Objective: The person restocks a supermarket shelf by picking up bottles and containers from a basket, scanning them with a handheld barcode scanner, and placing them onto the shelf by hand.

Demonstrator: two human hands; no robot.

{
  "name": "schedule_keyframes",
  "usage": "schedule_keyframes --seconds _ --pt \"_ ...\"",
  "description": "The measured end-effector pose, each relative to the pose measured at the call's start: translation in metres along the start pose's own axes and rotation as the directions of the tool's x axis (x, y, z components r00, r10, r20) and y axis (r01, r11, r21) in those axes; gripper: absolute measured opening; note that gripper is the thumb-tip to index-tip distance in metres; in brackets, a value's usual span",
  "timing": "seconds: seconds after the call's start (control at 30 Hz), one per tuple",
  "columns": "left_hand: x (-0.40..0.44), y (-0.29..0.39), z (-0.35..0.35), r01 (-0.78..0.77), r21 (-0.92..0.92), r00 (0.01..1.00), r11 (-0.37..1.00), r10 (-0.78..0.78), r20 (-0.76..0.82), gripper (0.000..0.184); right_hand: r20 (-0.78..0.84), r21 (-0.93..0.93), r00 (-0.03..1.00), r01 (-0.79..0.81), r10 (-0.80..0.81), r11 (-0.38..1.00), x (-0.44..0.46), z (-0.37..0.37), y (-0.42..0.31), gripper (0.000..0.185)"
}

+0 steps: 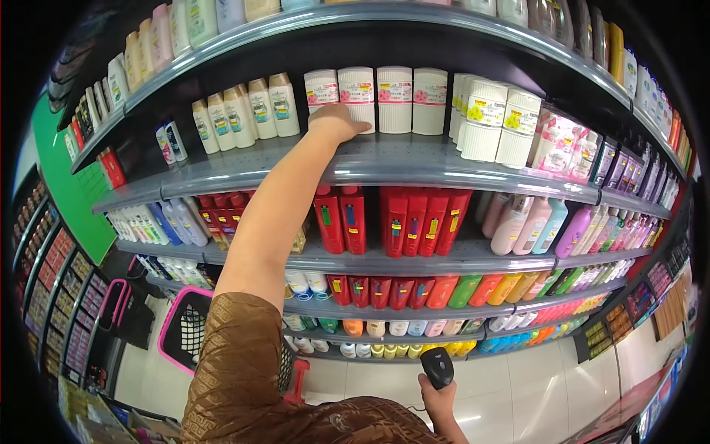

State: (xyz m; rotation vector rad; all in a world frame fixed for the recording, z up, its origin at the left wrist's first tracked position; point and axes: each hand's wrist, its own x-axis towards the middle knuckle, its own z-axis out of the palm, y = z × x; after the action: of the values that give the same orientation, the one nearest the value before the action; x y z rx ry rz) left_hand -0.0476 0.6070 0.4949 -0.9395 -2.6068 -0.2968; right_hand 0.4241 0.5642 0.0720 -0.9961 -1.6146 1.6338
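My left hand reaches to the upper shelf and lies around the lower front of two white ribbed bottles with pink flower labels. Its thumb stretches to the right edge of the second bottle; the other fingers are partly hidden. Two like bottles stand just to the right. Down near the floor, my right hand is closed around the handle of a black handheld scanner, held in front of my body.
White bottles with yellow-green labels and gold-capped bottles share the shelf. Red bottles stand below. A black basket with a pink rim is at lower left. Shelving lines the far left.
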Motion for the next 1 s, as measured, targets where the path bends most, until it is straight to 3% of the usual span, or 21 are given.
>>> schedule_keyframes --seconds 0.1,0.13,0.53,0.6,0.67,0.7,0.73,0.8,0.83,0.9,0.93,1.0 --pt "-0.003 0.002 -0.002 -0.001 0.015 1.000 1.000 0.001 0.009 0.080 0.021 0.004 0.999 -0.048 0.048 0.999 0.001 -0.004 0.005 0.012" --pt "-0.003 0.002 -0.002 -0.002 0.015 1.000 1.000 0.002 0.004 0.080 0.040 0.001 0.996 -0.083 0.082 0.997 0.001 -0.005 0.006 0.021" --pt "0.002 0.002 0.001 -0.012 0.046 1.000 0.999 0.012 0.000 0.085 0.064 -0.026 0.993 -0.097 0.099 0.995 0.004 -0.004 0.000 0.021" --pt "-0.002 0.001 -0.001 -0.002 0.017 0.998 1.000 0.003 -0.064 0.085 0.070 -0.051 0.991 -0.107 0.111 0.993 0.000 -0.002 -0.007 0.021" --pt "0.010 -0.006 -0.017 0.169 -0.273 0.986 0.947 -0.162 0.050 0.086 0.084 -0.036 0.995 -0.055 0.058 0.998 0.001 -0.001 -0.014 0.019" --pt "0.027 -0.021 -0.010 0.170 -0.334 0.982 0.927 -0.188 -0.022 0.086 0.077 -0.034 0.995 -0.057 0.060 0.998 0.001 -0.002 -0.015 0.019" --pt "0.038 -0.039 -0.006 0.165 -0.335 0.983 0.928 -0.182 -0.020 0.086 0.079 -0.044 0.996 -0.029 0.032 0.999 0.001 -0.004 -0.016 0.019" --pt "0.049 -0.068 -0.005 0.053 -0.258 0.967 0.965 -0.114 -0.227 0.079 0.077 -0.051 0.997 -0.004 0.008 0.999 0.000 -0.006 -0.016 0.018" --pt "0.050 -0.077 -0.003 0.049 -0.258 0.968 0.965 -0.110 -0.226 0.079 0.055 -0.042 0.998 -0.016 0.018 0.999 0.000 -0.007 -0.016 0.017" --pt "0.040 -0.086 -0.001 0.040 -0.339 0.931 0.940 -0.158 -0.328 0.077 0.032 -0.024 0.999 -0.034 0.034 0.999 -0.002 -0.007 -0.018 0.016" --pt "0.036 -0.087 0.000 0.040 -0.340 0.931 0.939 -0.158 -0.329 0.077 0.032 -0.024 0.999 -0.032 0.033 0.999 -0.004 -0.007 -0.019 0.016" --pt "0.027 -0.082 -0.005 0.096 -0.498 0.935 0.862 -0.250 -0.253 0.094 0.032 -0.091 0.994 -0.098 0.102 0.991 -0.005 -0.008 -0.021 0.017"
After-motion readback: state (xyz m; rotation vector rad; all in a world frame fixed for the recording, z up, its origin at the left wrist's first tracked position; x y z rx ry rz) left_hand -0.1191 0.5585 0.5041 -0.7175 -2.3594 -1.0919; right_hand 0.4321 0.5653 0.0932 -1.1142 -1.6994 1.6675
